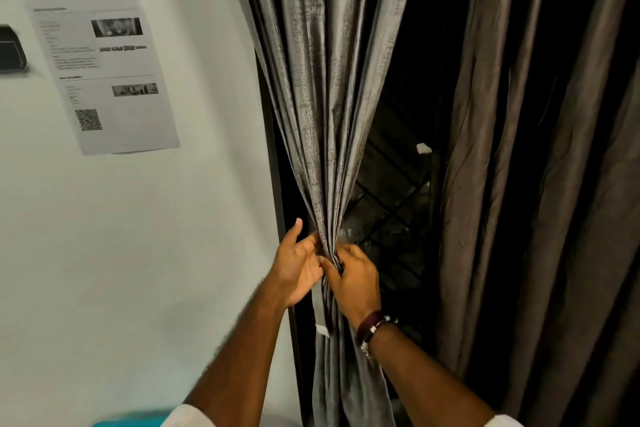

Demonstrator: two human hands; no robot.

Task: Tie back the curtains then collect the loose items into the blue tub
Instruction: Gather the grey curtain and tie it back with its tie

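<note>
Hands, L (300, 269) & R (353, 279), pinch gathered grey curtain (325, 114).

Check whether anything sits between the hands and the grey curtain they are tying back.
Nothing visible does. The left hand and right hand are already on the grey curtain, meeting at its gathered waist beside the white wall. No tie-back can be made out; the fingers hide that spot.

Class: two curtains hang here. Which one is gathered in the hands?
The silvery grey curtain beside the white wall, bunched between both hands; the brown curtain hangs untouched.
</note>
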